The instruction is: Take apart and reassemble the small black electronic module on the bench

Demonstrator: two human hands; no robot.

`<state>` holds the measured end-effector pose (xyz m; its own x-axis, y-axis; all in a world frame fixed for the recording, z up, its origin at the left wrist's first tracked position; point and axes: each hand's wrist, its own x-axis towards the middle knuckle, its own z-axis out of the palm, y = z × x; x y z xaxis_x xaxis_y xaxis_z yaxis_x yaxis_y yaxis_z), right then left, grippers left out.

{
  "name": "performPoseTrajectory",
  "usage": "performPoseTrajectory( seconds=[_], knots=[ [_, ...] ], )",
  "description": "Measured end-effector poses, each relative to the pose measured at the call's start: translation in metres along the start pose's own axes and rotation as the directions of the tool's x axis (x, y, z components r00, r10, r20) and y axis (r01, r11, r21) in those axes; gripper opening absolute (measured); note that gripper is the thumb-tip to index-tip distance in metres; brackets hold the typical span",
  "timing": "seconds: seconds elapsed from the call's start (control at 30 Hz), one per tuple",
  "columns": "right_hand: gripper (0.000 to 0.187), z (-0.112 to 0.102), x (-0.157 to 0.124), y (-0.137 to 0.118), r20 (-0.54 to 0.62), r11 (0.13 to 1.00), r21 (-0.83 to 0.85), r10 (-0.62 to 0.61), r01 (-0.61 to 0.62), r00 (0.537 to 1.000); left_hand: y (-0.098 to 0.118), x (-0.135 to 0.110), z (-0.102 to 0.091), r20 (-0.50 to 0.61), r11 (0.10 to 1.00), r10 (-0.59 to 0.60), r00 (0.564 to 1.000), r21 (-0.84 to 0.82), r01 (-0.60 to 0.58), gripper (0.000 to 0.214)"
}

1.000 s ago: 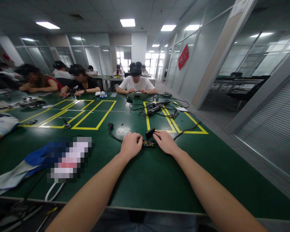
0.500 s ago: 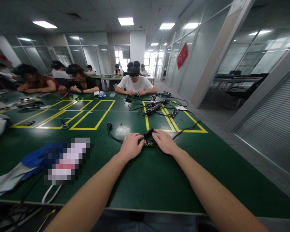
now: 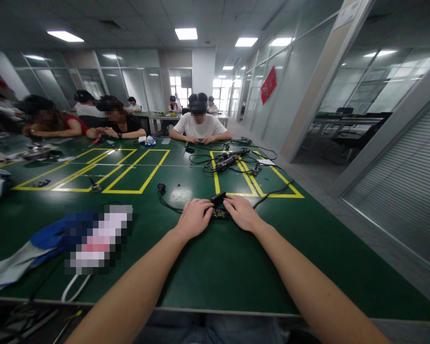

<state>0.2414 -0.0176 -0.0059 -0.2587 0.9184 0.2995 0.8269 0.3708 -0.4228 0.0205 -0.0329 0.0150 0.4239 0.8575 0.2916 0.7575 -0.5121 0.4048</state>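
A small black device point(image 3: 219, 210) with coloured marks lies on the green table point(image 3: 218, 267), a black cable point(image 3: 168, 203) running off to its left. My left hand point(image 3: 194, 217) rests curled at the device's left end, fingers closed on it. My right hand point(image 3: 241, 212) covers its right end, fingers bent down onto it. Most of the device is hidden between the two hands.
A tangle of black cables and tools point(image 3: 232, 160) lies beyond, inside yellow floor-tape boxes point(image 3: 136, 172). Blue and white cloth point(image 3: 28, 251) lies at the near left. Several people sit along the far and left sides. A glass wall point(image 3: 308, 95) runs along the right.
My two hands have drawn closer together over the device. The view has shifted slightly; the hands stay at the same spot on the table.
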Motion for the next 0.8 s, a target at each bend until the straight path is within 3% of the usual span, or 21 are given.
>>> performPoseTrajectory(
  seconds=[0.2,0.33,0.5,0.8],
  knots=[
    [0.038,0.001,-0.001,0.005,-0.09,0.956,0.275,0.131,-0.102,0.987,-0.006,0.002,0.0,-0.053,1.0,-0.013,0.998,-0.015,0.013,0.037],
    [0.039,0.008,0.002,0.01,-0.159,0.891,0.446,0.177,-0.09,0.971,-0.009,0.003,-0.001,-0.098,0.999,-0.012,0.995,-0.034,0.009,0.036],
    [0.043,0.013,0.006,0.013,-0.176,0.864,0.495,0.207,-0.096,0.962,-0.009,0.003,-0.002,-0.123,0.998,-0.001,0.992,-0.056,-0.006,0.033],
    [0.03,0.011,0.006,0.0,-0.152,0.792,0.607,0.197,-0.065,0.968,-0.006,0.003,-0.007,-0.207,0.985,-0.065,0.976,-0.169,0.03,0.025]
  ],
)
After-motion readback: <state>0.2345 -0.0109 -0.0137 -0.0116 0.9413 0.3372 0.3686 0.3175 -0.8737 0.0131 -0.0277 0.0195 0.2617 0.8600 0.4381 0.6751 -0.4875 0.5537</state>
